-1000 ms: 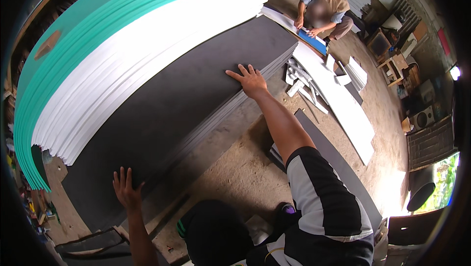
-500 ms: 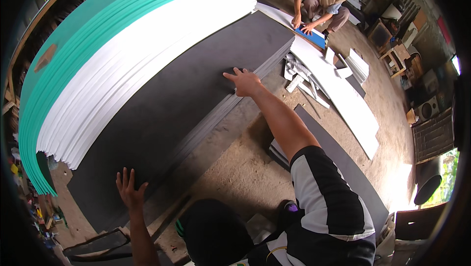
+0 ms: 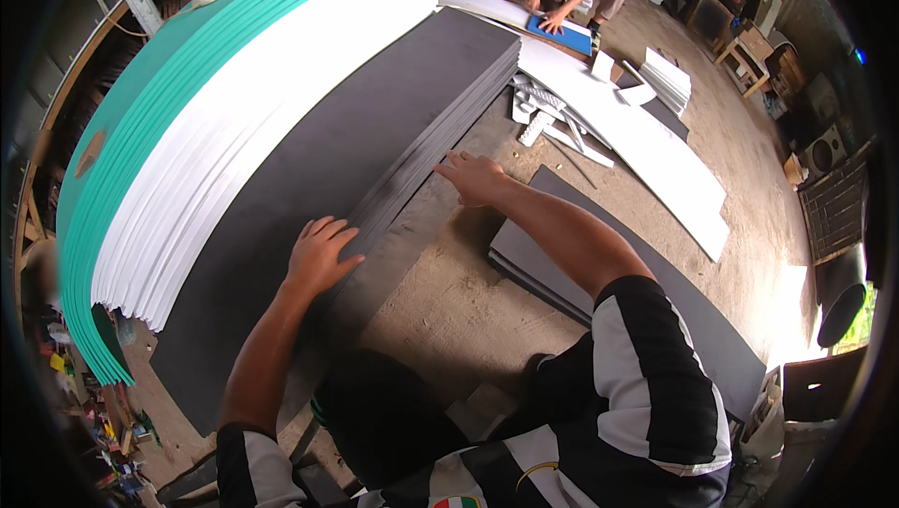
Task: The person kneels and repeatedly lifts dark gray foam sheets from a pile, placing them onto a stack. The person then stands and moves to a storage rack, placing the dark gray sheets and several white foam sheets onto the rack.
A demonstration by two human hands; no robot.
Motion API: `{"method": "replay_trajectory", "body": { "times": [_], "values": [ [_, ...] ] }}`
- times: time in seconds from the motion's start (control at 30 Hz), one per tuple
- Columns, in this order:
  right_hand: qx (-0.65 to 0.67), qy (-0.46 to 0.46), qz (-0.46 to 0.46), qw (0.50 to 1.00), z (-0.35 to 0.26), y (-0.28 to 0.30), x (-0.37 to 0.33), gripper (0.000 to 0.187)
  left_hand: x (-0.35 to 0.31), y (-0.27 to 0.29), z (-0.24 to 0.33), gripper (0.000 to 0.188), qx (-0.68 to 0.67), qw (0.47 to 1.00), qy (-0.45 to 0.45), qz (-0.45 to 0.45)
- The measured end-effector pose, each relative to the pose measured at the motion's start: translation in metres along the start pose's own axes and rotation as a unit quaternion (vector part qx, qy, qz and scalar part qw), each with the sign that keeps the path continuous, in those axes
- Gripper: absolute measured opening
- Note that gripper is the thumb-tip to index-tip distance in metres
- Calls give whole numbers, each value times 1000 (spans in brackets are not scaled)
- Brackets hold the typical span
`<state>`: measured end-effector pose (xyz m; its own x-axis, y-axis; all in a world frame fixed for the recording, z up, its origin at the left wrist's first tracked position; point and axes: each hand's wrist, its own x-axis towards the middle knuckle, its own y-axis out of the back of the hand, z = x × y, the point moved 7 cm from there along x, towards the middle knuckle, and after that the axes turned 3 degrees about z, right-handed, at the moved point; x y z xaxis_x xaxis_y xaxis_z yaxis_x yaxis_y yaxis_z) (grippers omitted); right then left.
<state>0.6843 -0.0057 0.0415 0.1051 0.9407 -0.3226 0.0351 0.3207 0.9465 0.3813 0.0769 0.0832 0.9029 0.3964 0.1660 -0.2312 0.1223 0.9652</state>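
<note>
Beside the white sheets (image 3: 272, 87), the dark foam sheets (image 3: 328, 171) look light and bendy, best held by the near edge, near the left hand (image 3: 318, 257), fingers spread, and right hand (image 3: 475, 180), pinch unclear.

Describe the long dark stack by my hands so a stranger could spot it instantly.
Start at the large green sheets at left, then cross the white sheets beside them. The dark stack comes next, with your left hand by its near edge. Unlike the separate dark sheets at right, it borders the white.
</note>
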Motion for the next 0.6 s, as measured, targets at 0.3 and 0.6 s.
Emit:
{"method": "replay_trajectory", "body": {
  "times": [0.3, 0.6],
  "values": [
    [123, -199, -3, 972, 130, -156, -209, 93, 147, -131, 247, 62, 16, 951, -193, -241],
    [133, -316, -52, 938, 108, -276, -432, 131, 90, -264, 411, 85, -75, 926, -253, -270]
  ]
}}
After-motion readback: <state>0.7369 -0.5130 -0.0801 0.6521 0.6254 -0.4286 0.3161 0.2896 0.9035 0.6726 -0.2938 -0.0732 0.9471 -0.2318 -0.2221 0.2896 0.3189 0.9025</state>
